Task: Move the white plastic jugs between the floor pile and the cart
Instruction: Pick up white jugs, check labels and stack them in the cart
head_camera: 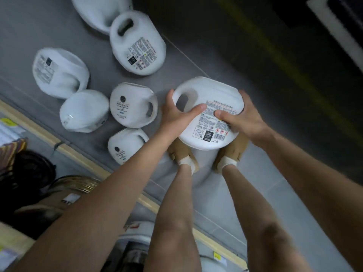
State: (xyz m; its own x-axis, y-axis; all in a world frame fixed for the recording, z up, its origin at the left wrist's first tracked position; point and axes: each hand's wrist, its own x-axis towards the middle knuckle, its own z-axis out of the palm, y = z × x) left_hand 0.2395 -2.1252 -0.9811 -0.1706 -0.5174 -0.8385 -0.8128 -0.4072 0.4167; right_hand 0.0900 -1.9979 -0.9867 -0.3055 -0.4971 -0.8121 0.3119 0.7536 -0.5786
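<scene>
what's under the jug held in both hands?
Below the held jug, two tan shoes stand on the grey floor. The jug covers their toes and the floor directly beneath it.

Topmost jug (98, 12) cut by top edge. Held jug (208, 95) hides toes of shoes (181, 152) and most fingers of left hand (176, 112) and right hand (241, 118). Label print (214, 122) unreadable. Lower-left clutter (29, 173) dark, blurred.

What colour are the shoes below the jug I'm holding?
Tan, with white socks; the head view shows the shoes beneath the jug.
</scene>
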